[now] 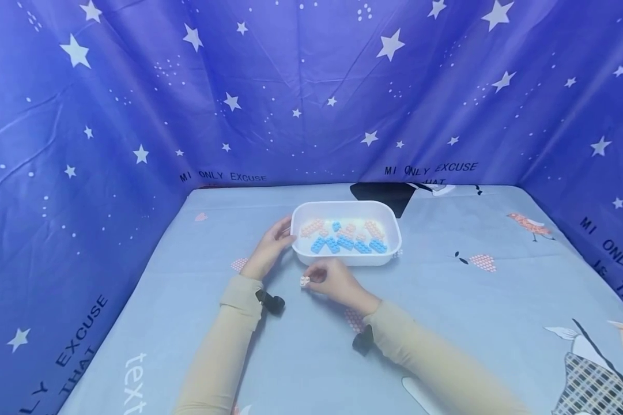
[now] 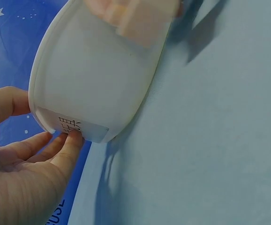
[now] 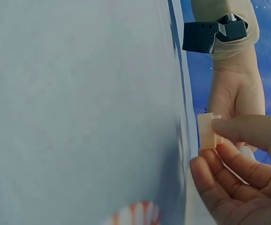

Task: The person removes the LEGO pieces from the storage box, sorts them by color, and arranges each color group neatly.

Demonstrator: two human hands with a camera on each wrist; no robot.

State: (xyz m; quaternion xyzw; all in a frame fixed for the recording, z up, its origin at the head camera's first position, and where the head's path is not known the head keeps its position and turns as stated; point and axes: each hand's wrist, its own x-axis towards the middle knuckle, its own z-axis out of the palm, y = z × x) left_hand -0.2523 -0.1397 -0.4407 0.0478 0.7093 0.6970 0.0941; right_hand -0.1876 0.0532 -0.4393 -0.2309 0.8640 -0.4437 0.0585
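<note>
My right hand (image 1: 337,282) pinches a small pale peach building brick (image 3: 208,131) between thumb and fingertips, its studs turned toward the palm side in the right wrist view. This hand is just in front of a white plastic box (image 1: 343,260). At the box's left end, my left hand (image 1: 270,251) holds it, with fingertips at the rim and against a printed label (image 2: 95,132) in the left wrist view. Inside the box lie several blue bricks (image 1: 345,242) in a row and several pink bricks (image 1: 311,228) behind and among them.
The box stands on a table with a grey-blue printed cloth (image 1: 461,300). A blue star-patterned curtain (image 1: 301,86) closes off the back and both sides. Each wrist wears a black camera mount (image 1: 272,302).
</note>
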